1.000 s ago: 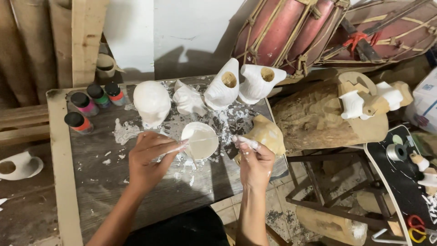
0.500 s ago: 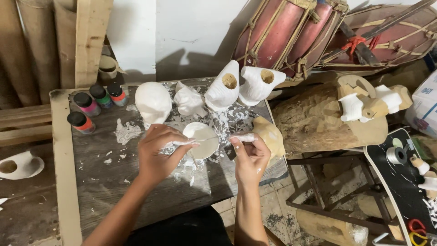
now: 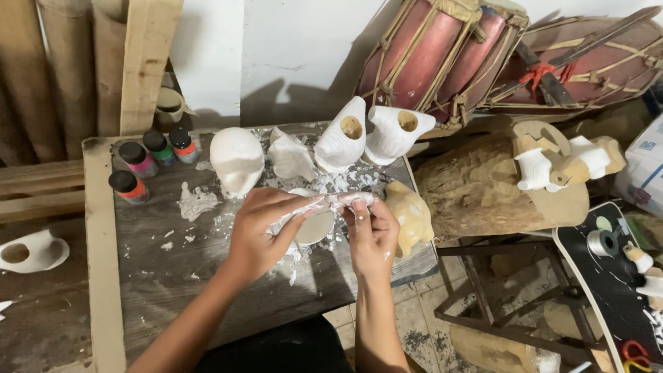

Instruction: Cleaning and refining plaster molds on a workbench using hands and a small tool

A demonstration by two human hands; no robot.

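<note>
My left hand [image 3: 264,231] and my right hand [image 3: 373,235] meet over a small white bowl [image 3: 316,226] on the dark wooden table [image 3: 159,276]. Together they pinch a thin stick coated in white paste [image 3: 333,201], the left gripping its near end, the right its far end. White smears cover the fingers. A tan carved mask [image 3: 412,215] lies just right of my right hand. Several white-coated carved pieces [image 3: 236,159] stand behind the bowl, two with round holes [image 3: 345,138].
Small paint bottles [image 3: 139,159] with coloured bands stand at the table's back left. White flakes litter the tabletop. Red drums [image 3: 431,59] lean at the back, a carved log [image 3: 476,186] with small figures sits right, and a white mask [image 3: 31,252] lies far left.
My hands have come together above the bowl; the right hand moved left from beside the tan mask and now grips the far end of the paste-coated stick held by the left.
</note>
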